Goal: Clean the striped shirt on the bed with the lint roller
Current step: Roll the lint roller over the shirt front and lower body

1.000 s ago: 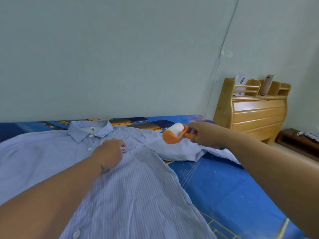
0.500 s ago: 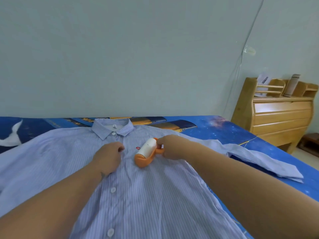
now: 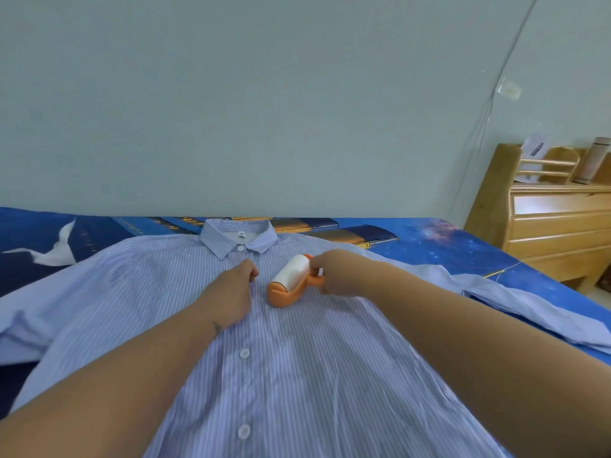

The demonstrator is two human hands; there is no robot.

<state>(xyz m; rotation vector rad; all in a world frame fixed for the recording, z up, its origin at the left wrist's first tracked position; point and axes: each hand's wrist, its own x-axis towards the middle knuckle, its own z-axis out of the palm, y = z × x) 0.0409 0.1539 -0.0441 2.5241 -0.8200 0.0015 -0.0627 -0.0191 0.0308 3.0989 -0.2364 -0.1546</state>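
The lint roller (image 3: 291,281), a white sticky drum in an orange frame, lies on the chest of the striped shirt (image 3: 297,375) slightly right of the frame's centre, just below the collar (image 3: 238,239) and beside the button placket. Its drum points up and to the right, with the rounded orange end lower left and touching the cloth. The right hand (image 3: 337,274) comes in from the lower right and pinches the orange handle at the drum's upper end, fingers curled round it. The left hand (image 3: 231,292) reaches in from the lower left and rests on the placket just left of the roller, its fingers bent down onto the fabric; whether they pinch the cloth or only press it cannot be told. The shirt is spread flat, front up and buttoned, across the lower half of the frame, its collar toward the wall and one sleeve (image 3: 529,309) stretched to the right edge. Under it lies a blue bedsheet (image 3: 463,246) printed with stars, with a white bird shape at the left edge. At the right edge of the frame stands a wooden dresser (image 3: 555,226) with a cylindrical flask (image 3: 595,160) on its top shelf. A pale wall (image 3: 264,110) fills the upper half.
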